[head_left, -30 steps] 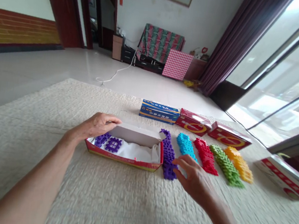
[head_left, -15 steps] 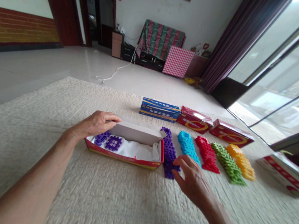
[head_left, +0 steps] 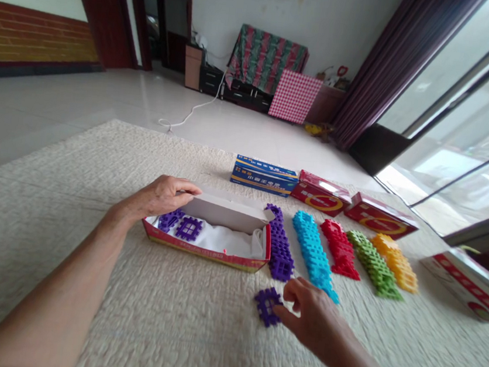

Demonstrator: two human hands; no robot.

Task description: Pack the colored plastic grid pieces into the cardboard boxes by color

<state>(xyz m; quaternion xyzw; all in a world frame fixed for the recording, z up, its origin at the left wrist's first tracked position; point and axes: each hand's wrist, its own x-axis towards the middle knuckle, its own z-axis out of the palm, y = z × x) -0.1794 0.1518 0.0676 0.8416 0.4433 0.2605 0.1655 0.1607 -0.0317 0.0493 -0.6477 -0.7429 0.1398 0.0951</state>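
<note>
My left hand [head_left: 165, 198] is closed on the raised lid [head_left: 223, 212] of an open red cardboard box [head_left: 205, 254], at its left end. Inside lies white cloth [head_left: 224, 240] with a purple window-patterned interlocking block [head_left: 189, 228] and more purple blocks [head_left: 170, 220] beside it. My right hand [head_left: 311, 312] pinches another purple interlocking block [head_left: 268, 307] at its right edge, low over the mat. Just beyond it, a row of overlapping purple blocks [head_left: 279, 243] runs along the box's right end. A light-blue row [head_left: 313, 253] lies beside my right hand, partly behind it.
Red [head_left: 339, 247], green [head_left: 374, 263] and yellow [head_left: 394, 262] block rows lie farther right. Behind stand a blue box [head_left: 263, 177] and two red boxes, one nearer [head_left: 323, 193]. A white-and-red box [head_left: 471, 283] is at the right. A quilted cream mat [head_left: 157, 327] lies under everything.
My right hand has moved toward me with a purple block, away from the near end of the purple row. My left hand stays at the box lid. The view has shifted slightly.
</note>
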